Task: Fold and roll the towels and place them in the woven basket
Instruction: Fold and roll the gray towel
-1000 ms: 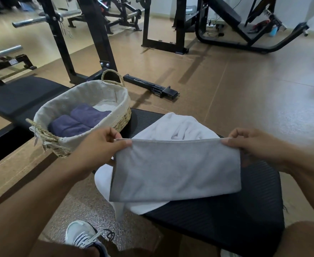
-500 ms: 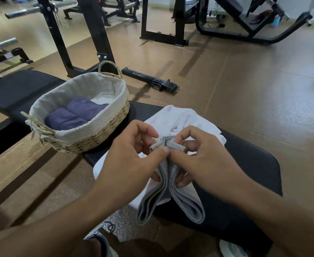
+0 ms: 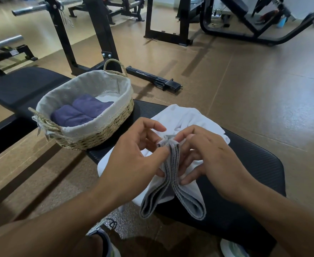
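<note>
Left hand: my left hand (image 3: 134, 160) pinches the top edge of the folded grey microfibre towel (image 3: 173, 184) between thumb and forefinger, the other fingers curled behind the cloth.
Right hand: my right hand (image 3: 210, 158) pinches the same top edge from the other side, fingertips touching the left hand's, with the lower fingers pressed against the fold.
Grey towel: I see it held up above the bench, doubled so its two halves hang down side by side as two loops (the stitched hems show as dark lines running down the middle).
White towel: a loose, crumpled white terry towel (image 3: 187, 117) lies on the bench right behind and under my hands.
Basket: the oval woven straw basket with pale dotted fabric lining (image 3: 96, 134) stands on the bench to the left of my hands, near but apart from them.
Basket contents: two rolled dark purple towels (image 3: 80, 112) lie side by side inside, against the near end.
Bench: the black ribbed padded gym bench (image 3: 249, 164) carries the basket and the white towel.
Floor: a tan speckled rubber floor (image 3: 245, 89), with black steel weight racks (image 3: 100, 30) standing behind the basket.
</note>
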Demonstrator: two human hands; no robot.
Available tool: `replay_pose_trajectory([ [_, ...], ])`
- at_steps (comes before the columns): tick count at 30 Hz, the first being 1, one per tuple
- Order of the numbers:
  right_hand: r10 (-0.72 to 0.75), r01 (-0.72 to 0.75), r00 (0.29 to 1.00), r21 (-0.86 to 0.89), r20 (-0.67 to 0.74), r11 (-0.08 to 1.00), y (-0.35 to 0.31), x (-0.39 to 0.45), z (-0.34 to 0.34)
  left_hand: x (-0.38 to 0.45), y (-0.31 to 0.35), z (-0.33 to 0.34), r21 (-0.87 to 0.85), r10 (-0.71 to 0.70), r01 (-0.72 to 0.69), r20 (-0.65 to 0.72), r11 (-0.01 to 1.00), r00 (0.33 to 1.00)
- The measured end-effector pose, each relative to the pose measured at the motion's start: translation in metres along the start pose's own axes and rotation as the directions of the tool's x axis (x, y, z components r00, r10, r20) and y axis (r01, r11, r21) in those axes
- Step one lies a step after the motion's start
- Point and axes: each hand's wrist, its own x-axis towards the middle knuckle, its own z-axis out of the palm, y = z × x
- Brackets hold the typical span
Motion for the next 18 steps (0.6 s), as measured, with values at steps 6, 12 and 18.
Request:
replay_pose_trajectory([
  [6, -0.022, 0.023, 0.996, -0.011, 0.082, 1.000, -0.001, -0.004, -0.002, -0.001, -0.005, -0.003, 0.238, 0.055, -0.052, -0.008, 0.970, 0.998],
  [12, -0.114, 0.128, 0.990, -0.187, 0.085, 0.974, 0.004, 0.000, -0.005, 0.004, -0.011, -0.006, 0.248, 0.088, -0.077, -0.033, 0.966, 0.996],
  [18, -0.305, 0.316, 0.941, -0.712, 0.148, 0.627, 0.005, 0.016, -0.045, 0.006, 0.000, -0.016, 0.300, 0.227, -0.268, 0.164, 0.916, 0.960],
])
